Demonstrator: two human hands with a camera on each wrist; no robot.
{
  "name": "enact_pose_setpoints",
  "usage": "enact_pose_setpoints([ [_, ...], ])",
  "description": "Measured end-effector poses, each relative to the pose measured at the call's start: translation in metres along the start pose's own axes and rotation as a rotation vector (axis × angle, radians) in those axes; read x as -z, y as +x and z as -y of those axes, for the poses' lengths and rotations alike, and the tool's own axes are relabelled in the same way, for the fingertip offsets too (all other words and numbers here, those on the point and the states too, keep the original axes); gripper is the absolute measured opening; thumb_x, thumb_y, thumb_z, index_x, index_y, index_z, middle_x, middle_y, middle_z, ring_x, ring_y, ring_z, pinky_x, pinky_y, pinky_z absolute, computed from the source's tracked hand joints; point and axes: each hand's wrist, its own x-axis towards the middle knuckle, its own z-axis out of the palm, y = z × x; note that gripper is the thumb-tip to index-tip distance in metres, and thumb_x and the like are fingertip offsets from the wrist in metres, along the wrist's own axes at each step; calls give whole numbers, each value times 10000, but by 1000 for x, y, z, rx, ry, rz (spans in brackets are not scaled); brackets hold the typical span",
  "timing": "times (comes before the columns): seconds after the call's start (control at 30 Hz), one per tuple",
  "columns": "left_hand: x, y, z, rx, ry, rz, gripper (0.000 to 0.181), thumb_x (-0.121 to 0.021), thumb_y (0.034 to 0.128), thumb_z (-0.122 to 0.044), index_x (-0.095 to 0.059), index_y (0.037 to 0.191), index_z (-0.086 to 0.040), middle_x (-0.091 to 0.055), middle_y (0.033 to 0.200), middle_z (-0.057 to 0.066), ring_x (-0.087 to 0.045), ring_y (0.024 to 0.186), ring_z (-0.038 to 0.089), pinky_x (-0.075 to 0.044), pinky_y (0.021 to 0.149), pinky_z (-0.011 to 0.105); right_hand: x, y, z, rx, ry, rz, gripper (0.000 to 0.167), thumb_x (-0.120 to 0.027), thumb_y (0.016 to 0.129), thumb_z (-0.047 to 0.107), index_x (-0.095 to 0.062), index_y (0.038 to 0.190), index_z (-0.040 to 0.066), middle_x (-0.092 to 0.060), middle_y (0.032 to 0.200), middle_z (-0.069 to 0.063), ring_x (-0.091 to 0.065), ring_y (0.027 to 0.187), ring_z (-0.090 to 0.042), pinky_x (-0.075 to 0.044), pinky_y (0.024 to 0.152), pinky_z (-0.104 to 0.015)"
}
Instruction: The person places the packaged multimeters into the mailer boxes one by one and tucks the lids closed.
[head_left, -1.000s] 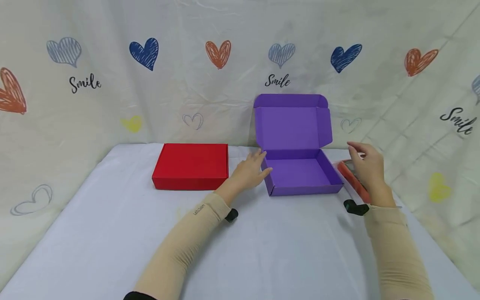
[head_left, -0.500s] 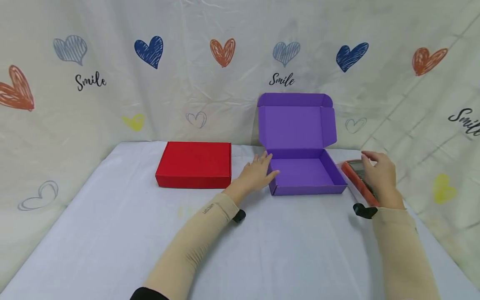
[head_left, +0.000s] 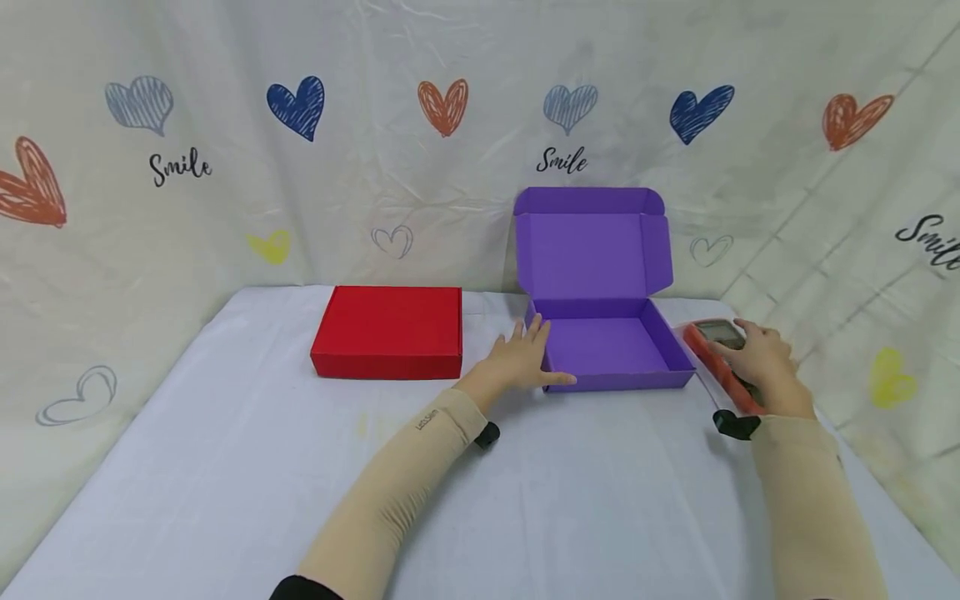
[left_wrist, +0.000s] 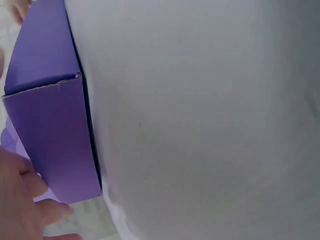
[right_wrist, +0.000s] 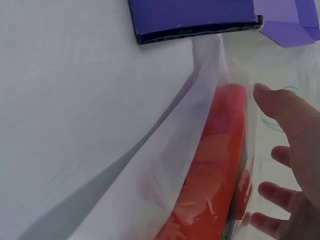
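An open purple cardboard box (head_left: 630,381) stands on the table with its lid (head_left: 581,256) raised against the backdrop; its inside looks bare. My left hand (head_left: 516,363) rests at the box's left wall, fingers spread and thumb toward the front edge. In the left wrist view its fingers lie by the box's side (left_wrist: 55,140). To the box's right lies a red-orange multimeter (head_left: 716,367) with a grey screen, in a clear plastic bag (right_wrist: 150,175). My right hand (head_left: 767,371) reaches over it, thumb and fingers apart. The right wrist view shows a gap between fingertips and multimeter (right_wrist: 210,165).
A closed red box (head_left: 390,329) sits left of the purple one. White cloth (head_left: 585,492) covers the table. Behind it hangs a pale backdrop (head_left: 495,217) printed with hearts and "Smile".
My right hand has come down toward the multimeter, its thumb and fingers spreading apart. My left hand has shifted slightly along the purple box toward its front.
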Motion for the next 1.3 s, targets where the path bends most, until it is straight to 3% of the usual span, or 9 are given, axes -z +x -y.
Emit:
enact_pose_setpoints([
  [0.1,-1,-1,1,3,3,11,1128,-581,889,-759,-63,1661,-119,13,1723,62,-66,1564,336,-191,1212,579,-2,1,-5,-41,17,89,1079,-483,957,714,-76,1588,-61,-120,1420,-516,-229,1198,-695,-297,862,-800],
  [0.2,0,-1,4,2,9,24,1123,-585,900,-741,-51,1659,-110,17,1723,66,-66,1562,351,-195,1209,585,-5,4,-9,-56,33,124,1124,-502,938,733,-41,1587,-61,-105,1415,-510,-236,1174,-668,-314,840,-810],
  [0.47,10,-4,13,-7,21,84,1078,-565,936,-706,-22,1659,-117,46,1724,31,-45,1561,368,-178,1203,613,-14,8,-7,-38,11,130,1116,-554,959,662,-14,1552,-115,-89,1391,-548,-175,1215,-705,-147,957,-866],
  [0.63,12,-4,16,-26,8,120,1087,-542,944,-713,22,1654,-113,98,1717,33,-26,1559,367,-158,1205,618,-19,7,-4,-52,-29,133,1110,-569,969,620,57,1564,-77,-65,1391,-555,-144,1232,-718,-145,969,-839],
  [1.07,12,-3,21,-34,18,103,1089,-552,940,-709,17,1655,-116,93,1718,33,-65,1561,351,-164,1201,623,-20,13,-1,-72,-30,123,1069,-563,984,587,96,1588,1,-63,1373,-561,-173,1186,-704,-255,856,-814],
  [1.3,9,-4,19,-46,52,75,1086,-539,938,-723,-3,1656,-110,60,1721,42,-101,1558,353,-198,1190,631,-16,9,-2,-32,-46,107,965,-512,1023,534,45,1584,-18,-57,1341,-611,-142,1189,-776,-157,892,-863],
])
